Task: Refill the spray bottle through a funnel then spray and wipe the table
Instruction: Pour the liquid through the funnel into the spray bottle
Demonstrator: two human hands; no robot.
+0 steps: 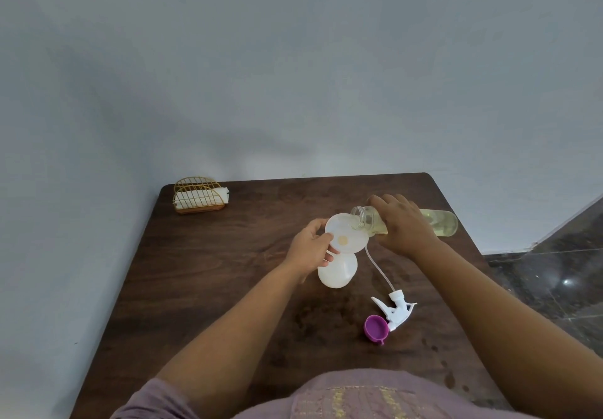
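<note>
1. Head view: right hand [403, 226] is gripping the tilted jar [440, 222], pouring into the funnel [347, 234].
2. Left hand [310, 249] is pinching the funnel's rim atop the bottle [337, 271].
3. Advice: keep pouring slowly, mouth over the funnel's centre.

A white funnel [346, 233] is held at its rim by the left hand [309, 246], seated in the neck of a white spray bottle [337, 270] standing on the dark wooden table [228, 255]. A clear refill bottle [437, 222] of yellowish liquid is gripped by the right hand [403, 224] and tipped nearly flat, its open mouth over the funnel. Near the right forearm, the white trigger sprayer [395, 310] with its tube is laid beside a purple cap [375, 328]. A gold wire napkin holder [199, 194] is seen at the far left corner
</note>
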